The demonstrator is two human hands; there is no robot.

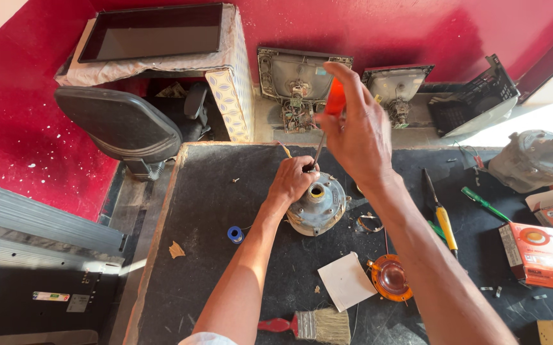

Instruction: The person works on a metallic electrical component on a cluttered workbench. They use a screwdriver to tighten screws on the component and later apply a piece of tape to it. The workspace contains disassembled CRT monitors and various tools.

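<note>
One round grey metal housing (318, 206) is seen near the middle of the black-topped workbench (212, 211), its central opening turned upward. It is steadied at its far-left rim by the left hand (291, 181), whose fingers are curled down and pressed together on the casting. One screwdriver with an orange-red handle (329, 118) is held above it by the right hand (355, 134), the fingers closed about the handle. The tool's long axis runs steeply down and to the left, the tip meeting the housing's rim just beside the left fingers. The left hand is the nearer to the housing; the right stands above and behind it.

Counted around it: one orange disc-shaped part (390, 278) and one white card (347, 281) nearer the person, one paintbrush with a red handle (308, 324) at the near edge, one small blue spool (235, 234) to the left, one yellow-handled screwdriver (441, 217) and one green-handled tool (485, 204) to the right, one orange carton (537, 254) beyond them. Small screws are scattered; their number cannot be told.
</note>
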